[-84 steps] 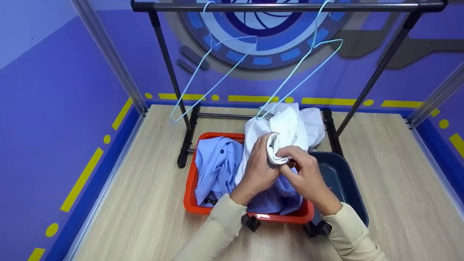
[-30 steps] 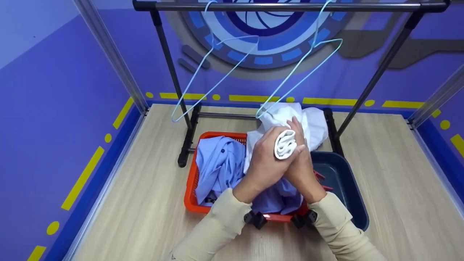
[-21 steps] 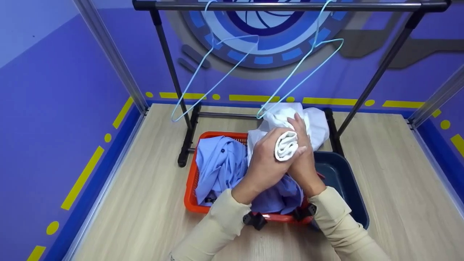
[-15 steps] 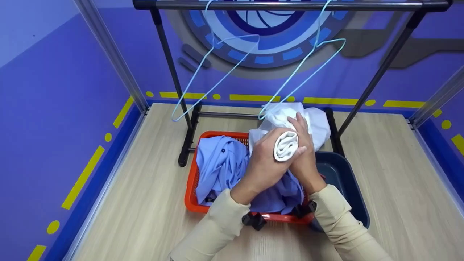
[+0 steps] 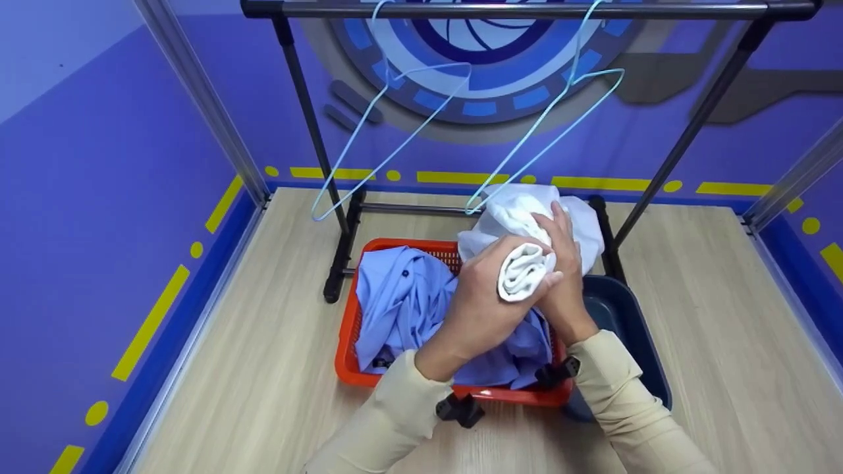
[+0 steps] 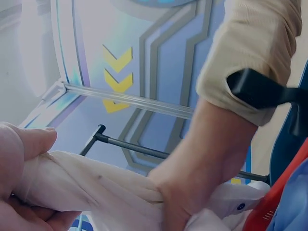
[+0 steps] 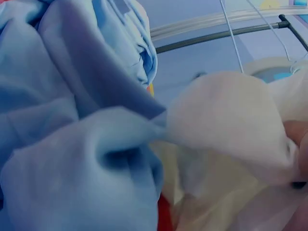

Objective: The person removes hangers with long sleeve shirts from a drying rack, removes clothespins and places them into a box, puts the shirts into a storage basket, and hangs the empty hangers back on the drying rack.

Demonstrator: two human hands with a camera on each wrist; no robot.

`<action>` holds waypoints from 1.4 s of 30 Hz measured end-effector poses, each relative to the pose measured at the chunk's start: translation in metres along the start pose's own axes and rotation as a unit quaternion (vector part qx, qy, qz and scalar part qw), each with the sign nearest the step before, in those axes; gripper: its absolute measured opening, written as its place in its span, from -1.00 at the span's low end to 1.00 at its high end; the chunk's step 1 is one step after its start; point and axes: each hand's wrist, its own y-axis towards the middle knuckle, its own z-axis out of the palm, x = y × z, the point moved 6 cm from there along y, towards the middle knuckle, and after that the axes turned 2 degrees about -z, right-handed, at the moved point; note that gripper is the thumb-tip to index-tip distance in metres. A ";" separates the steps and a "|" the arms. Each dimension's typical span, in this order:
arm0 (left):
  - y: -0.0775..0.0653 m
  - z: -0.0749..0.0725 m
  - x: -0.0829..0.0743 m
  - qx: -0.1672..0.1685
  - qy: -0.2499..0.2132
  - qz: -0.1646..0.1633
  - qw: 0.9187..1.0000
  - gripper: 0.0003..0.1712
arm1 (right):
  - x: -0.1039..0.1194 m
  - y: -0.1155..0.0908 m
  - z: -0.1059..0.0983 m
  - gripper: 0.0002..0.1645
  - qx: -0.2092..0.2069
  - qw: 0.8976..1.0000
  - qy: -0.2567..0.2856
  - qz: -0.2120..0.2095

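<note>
A white shirt [image 5: 522,275] with one end bunched into a tight roll is held above the orange basket [image 5: 348,349]. My left hand [image 5: 481,299] grips the roll just below its coiled end. Farther along, my right hand [image 5: 565,263] wraps round the same cloth, its fingers pointing away from me. In the left wrist view the twisted white cloth [image 6: 101,192] stretches between both hands, and a dark button [image 6: 241,207] shows on it. The looser part spreads behind the hands. Blue garments [image 5: 402,296] with dark buttons fill the basket and look large in the right wrist view.
Two light-blue wire hangers [image 5: 421,125] hang from the dark rail [image 5: 500,10] of a garment rack. A dark blue tray [image 5: 635,329] stands right of the basket, partly behind my right sleeve. Purple walls [image 5: 85,230] enclose the wooden table [image 5: 263,395].
Earlier the right fingers worked at the roll's coiled end; then that hand moved round the cloth farther along. Since then both hands have shifted slightly right with the shirt.
</note>
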 end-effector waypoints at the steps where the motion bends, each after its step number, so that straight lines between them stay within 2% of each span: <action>1: 0.000 0.000 -0.002 0.000 -0.001 0.004 1.000 -0.61 | -0.003 0.000 -0.001 -0.52 -0.003 1.000 0.002 0.001; 6: -0.003 -0.001 -0.007 0.002 -0.019 0.010 1.000 -0.60 | -0.014 -0.001 -0.004 -0.56 -0.007 1.000 -0.002 0.006; 9: -0.005 -0.001 -0.007 0.005 -0.042 0.006 0.999 -0.59 | -0.015 0.000 -0.007 -0.68 -0.014 1.000 -0.009 0.002; 14: -0.009 -0.004 -0.003 0.000 -0.070 0.002 0.998 -0.58 | -0.013 0.000 -0.015 -0.86 -0.051 0.999 -0.001 -0.013; 20: -0.009 -0.014 0.002 -0.021 -0.108 -0.004 0.994 -0.63 | -0.010 0.000 -0.021 -0.87 -0.085 0.996 -0.014 -0.004; 27: -0.009 -0.028 -0.001 -0.042 -0.134 0.002 0.990 -0.65 | -0.012 0.003 -0.029 -0.89 -0.111 0.994 -0.008 -0.003; 31: -0.010 -0.035 -0.004 -0.045 -0.148 0.004 0.988 -0.67 | -0.017 0.004 -0.032 -0.87 -0.115 0.993 -0.007 0.015; 34: -0.011 -0.041 -0.003 -0.049 -0.151 0.004 0.987 -0.67 | -0.020 0.005 -0.034 -0.85 -0.109 0.993 0.015 0.045; 36: -0.012 -0.046 -0.002 -0.055 -0.152 0.000 0.987 -0.67 | -0.019 0.004 -0.035 -0.82 -0.104 0.991 0.050 0.064; 40: -0.014 -0.054 0.006 -0.071 -0.162 -0.011 0.984 -0.70 | -0.007 0.003 -0.040 -0.79 -0.096 0.983 0.129 0.086; 42: -0.015 -0.058 0.011 -0.079 -0.164 -0.017 0.983 -0.73 | -0.005 0.003 -0.043 -0.78 -0.099 0.978 0.165 0.084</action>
